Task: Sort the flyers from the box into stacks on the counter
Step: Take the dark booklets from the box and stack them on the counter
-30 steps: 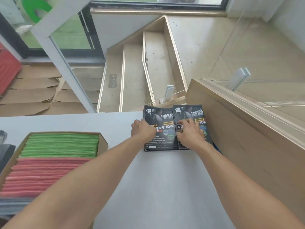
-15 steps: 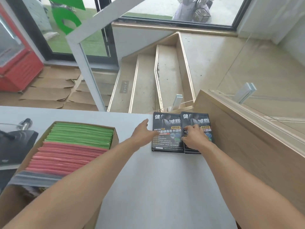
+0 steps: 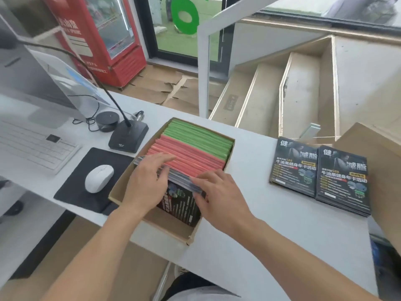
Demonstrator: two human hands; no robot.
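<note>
Your counter (image 3: 271, 224) is a smooth white slab, and the cardboard box (image 3: 121, 187) sits near its middle, its near end overhanging the front edge. Standing on edge inside are thin paper sheets: green (image 3: 201, 137) at the far end, red (image 3: 191, 159) in the middle, then a dark glossy bundle (image 3: 184, 181), with one dark flyer (image 3: 180, 203) lying flat on the box floor. Two stacks (image 3: 319, 174) of glossy black rectangular flyers lie side by side, touching, at the counter's right edge against a wooden panel (image 3: 379, 161). Your left hand (image 3: 145, 185) has loosely spread fingers laid over the bundle's top edge; your right hand (image 3: 219, 196) rests curled fingertips on the bundle's right end. Whether either hand truly grips it, you cannot tell. Along the left edge sit a keyboard (image 3: 32, 146), black mat (image 3: 91, 181) with rounded white mouse (image 3: 99, 178), and a gooseneck microphone base (image 3: 129, 137).
</note>
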